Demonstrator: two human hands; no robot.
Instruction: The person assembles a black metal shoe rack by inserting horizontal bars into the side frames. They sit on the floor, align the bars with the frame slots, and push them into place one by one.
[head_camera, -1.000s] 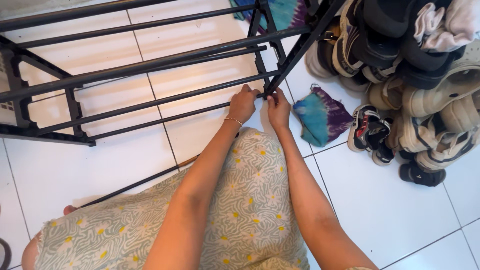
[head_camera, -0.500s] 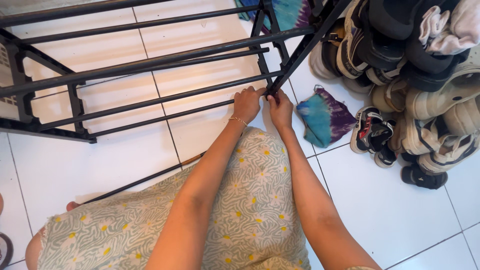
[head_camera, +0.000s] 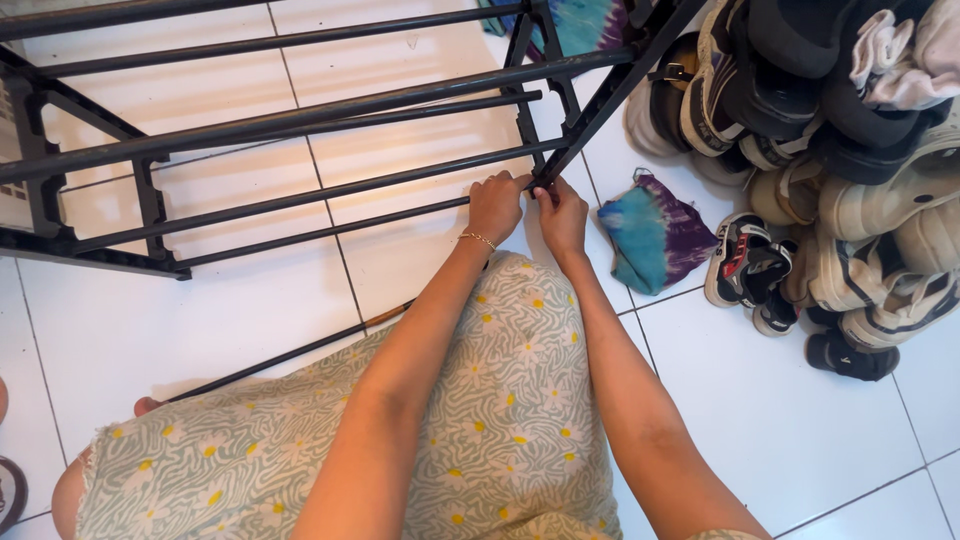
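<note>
A dark metal rack (head_camera: 300, 120) made of long horizontal rods stands on the white tiled floor. My left hand (head_camera: 495, 205) grips the right end of a low rod (head_camera: 320, 233), a thin bracelet on the wrist. My right hand (head_camera: 562, 215) is closed on the rack's slanted side post (head_camera: 600, 105) where that rod meets it. Both hands touch at the joint, and the fingertips hide it. My knees in a green flowered dress fill the bottom of the view.
A loose dark rod (head_camera: 290, 355) lies on the floor by my knee. A blue and purple tie-dyed cloth (head_camera: 655, 235) lies right of my hands. Several sandals and shoes (head_camera: 830, 200) are piled at the right. Another tie-dyed cloth (head_camera: 590, 20) shows at the top.
My hands stay at the same joint of the rack. The view has shifted slightly; the rack and hands sit a little higher and to the right.
</note>
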